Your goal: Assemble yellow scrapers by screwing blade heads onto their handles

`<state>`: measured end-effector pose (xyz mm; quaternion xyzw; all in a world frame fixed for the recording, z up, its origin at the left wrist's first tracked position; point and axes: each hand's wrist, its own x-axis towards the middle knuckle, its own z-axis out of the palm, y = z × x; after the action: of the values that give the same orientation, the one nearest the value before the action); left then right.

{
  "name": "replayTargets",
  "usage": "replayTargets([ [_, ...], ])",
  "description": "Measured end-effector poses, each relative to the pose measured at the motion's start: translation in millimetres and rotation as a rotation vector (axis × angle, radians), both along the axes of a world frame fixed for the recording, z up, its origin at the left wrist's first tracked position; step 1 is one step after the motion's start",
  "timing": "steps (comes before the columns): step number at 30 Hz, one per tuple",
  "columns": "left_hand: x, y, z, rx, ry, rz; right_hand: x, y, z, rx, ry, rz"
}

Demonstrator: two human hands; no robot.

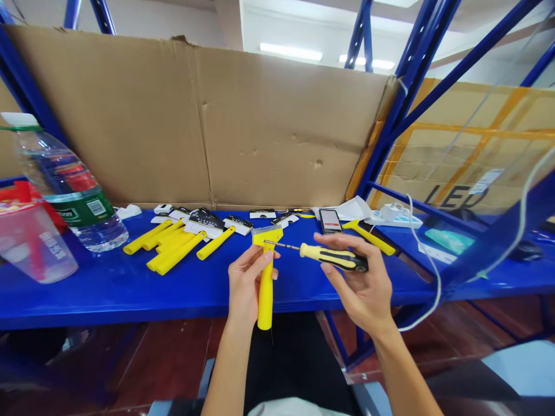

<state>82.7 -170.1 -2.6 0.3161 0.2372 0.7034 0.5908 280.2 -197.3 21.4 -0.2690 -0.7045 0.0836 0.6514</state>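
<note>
My left hand [248, 280] is wrapped round the upper handle of a yellow scraper [266, 300], which stands upright with its head on top. From the right, my right hand [359, 277] holds a yellow and black screwdriver [332, 256] between thumb and fingers. The screwdriver lies nearly level, and its thin shaft reaches the scraper's head; whether the tip sits in a screw is too small to tell. Several yellow-handled scrapers [177, 251] with black and white cards lie on the blue table to the left. Another yellow scraper [375, 240] lies at the right.
A large water bottle [87, 202] and a translucent tub [37, 245] stand at the left of the blue table [130, 294]. Behind is a cardboard panel [277, 133]. A phone [330, 221], a power strip [399, 219] and a white cable [436, 271] are at the right, near blue posts.
</note>
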Motion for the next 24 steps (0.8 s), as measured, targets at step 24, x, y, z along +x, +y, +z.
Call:
replayTargets([
  [24, -46.9, 126.2, 18.7, -0.536, -0.056, -0.425, -70.5, 195.3, 81.8, -0.104, -0.338, 0.533],
])
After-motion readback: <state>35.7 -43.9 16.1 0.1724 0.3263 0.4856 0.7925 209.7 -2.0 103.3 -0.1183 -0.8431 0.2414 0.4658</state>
